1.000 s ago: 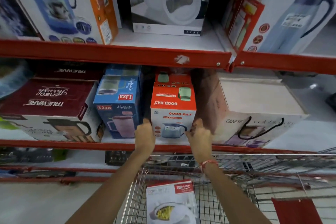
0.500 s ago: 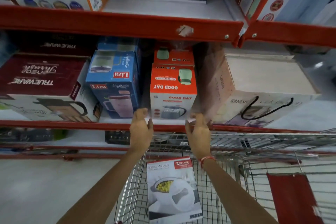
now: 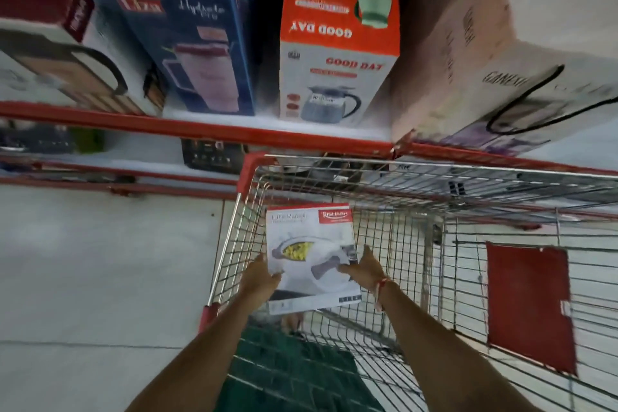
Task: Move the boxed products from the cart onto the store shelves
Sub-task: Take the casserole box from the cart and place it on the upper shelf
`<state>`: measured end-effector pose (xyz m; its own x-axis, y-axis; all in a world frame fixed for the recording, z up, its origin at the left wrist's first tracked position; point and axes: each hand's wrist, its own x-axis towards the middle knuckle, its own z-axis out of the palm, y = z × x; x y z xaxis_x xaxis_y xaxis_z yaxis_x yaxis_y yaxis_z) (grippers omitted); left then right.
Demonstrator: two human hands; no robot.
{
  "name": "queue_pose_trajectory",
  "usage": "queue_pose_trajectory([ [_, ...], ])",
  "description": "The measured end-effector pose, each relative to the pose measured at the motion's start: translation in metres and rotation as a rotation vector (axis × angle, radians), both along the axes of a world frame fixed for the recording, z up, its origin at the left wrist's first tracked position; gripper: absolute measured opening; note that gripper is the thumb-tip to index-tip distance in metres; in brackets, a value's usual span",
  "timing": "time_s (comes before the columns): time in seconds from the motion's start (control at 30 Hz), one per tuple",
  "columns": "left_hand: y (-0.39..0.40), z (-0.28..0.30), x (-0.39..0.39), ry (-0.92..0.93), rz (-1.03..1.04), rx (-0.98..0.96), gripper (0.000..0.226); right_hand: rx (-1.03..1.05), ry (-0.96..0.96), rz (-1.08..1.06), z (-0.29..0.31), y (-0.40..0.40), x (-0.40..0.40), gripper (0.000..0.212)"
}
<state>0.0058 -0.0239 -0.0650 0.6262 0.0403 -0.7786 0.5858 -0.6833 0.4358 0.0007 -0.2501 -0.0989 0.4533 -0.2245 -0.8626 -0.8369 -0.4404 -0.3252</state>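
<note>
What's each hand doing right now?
Left hand: closed on the left edge of the white Rishabh box.
Right hand: closed on its right edge.

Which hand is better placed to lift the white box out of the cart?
Neither alone: left hand and right hand grip opposite edges of the white box inside the cart. Likely a two-handed lift.

I see two bare forearms without sleeves. My right hand [image 3: 363, 269] has a thin red-and-white thread tied round the wrist, toward five o'clock. My left hand [image 3: 259, 278] wears nothing.
</note>
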Motion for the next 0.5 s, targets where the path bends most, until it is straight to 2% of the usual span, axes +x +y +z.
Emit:
queue_pose_trajectory([
  [0.07, 0.0, -0.01, -0.006, 0.089, 0.013, -0.035, 0.047, 0.05, 0.054, -0.04, -0.018, -0.004, -0.007, 0.101],
  [0.17, 0.003, -0.016, -0.004, 0.124, 0.048, -0.039, 0.058, 0.074, 0.017, -0.045, -0.024, -0.004, -0.007, 0.063],
  [0.2, 0.004, -0.015, -0.003, 0.123, 0.071, -0.034, 0.057, 0.07, 0.012, -0.053, -0.021, -0.004, -0.007, 0.057],
  [0.23, 0.006, -0.013, -0.003, 0.125, 0.094, -0.031, 0.057, 0.076, 0.02, -0.093, -0.017, -0.004, -0.008, 0.063],
  [0.33, 0.015, -0.002, -0.007, 0.102, 0.123, 0.004, 0.059, 0.095, 0.026, -0.166, -0.005, -0.005, -0.016, 0.103],
  [0.37, 0.018, 0.003, -0.009, 0.077, 0.119, 0.013, 0.059, 0.098, 0.013, -0.158, 0.001, -0.004, -0.02, 0.104],
  [0.5, 0.029, 0.031, -0.018, -0.044, 0.048, 0.001, 0.057, 0.105, -0.092, -0.183, 0.03, -0.001, -0.033, 0.059],
])
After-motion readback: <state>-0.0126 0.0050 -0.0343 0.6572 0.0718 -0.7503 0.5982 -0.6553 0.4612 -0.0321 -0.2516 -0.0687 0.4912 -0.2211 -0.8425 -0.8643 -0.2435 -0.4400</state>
